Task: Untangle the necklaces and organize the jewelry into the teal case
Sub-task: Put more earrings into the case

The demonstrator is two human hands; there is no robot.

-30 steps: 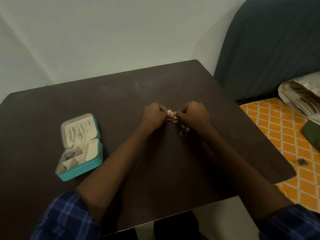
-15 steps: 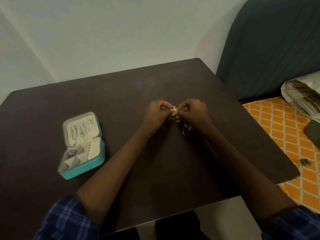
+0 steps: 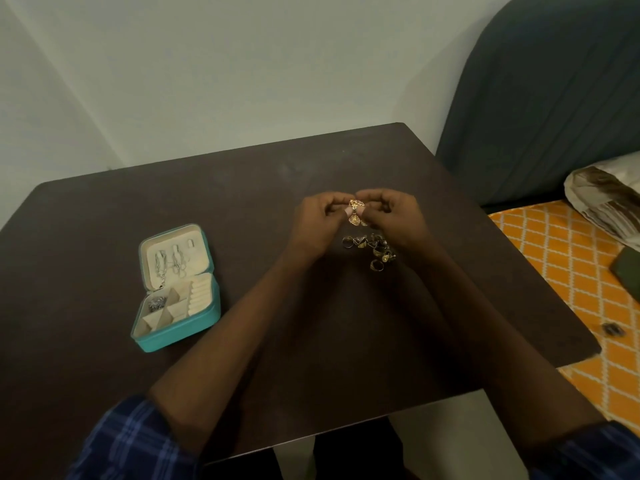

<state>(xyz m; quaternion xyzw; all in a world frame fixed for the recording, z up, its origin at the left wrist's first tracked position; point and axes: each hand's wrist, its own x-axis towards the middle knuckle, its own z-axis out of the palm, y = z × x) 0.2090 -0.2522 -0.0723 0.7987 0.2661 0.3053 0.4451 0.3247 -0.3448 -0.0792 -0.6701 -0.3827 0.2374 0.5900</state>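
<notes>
Centrally, both hands (image 3: 356,220) around gold jewelry (image 3: 356,211), table edges (image 3: 398,415) distant.

Dim, flat indoor light, soft shadows, wide-angle bending at edges, slightly soft and grainy detail

Hands: the left hand (image 3: 317,225) and right hand (image 3: 391,220) are now raised off the table (image 3: 104,237), higher than a second ago.
Gold piece (image 3: 356,211): lifted with the hands, pinched between both sets of fingertips, small fan-shaped parts hanging under it.
Ring pile (image 3: 372,249): earlier mostly hidden under the hands, now uncovered on the table below them.
</notes>
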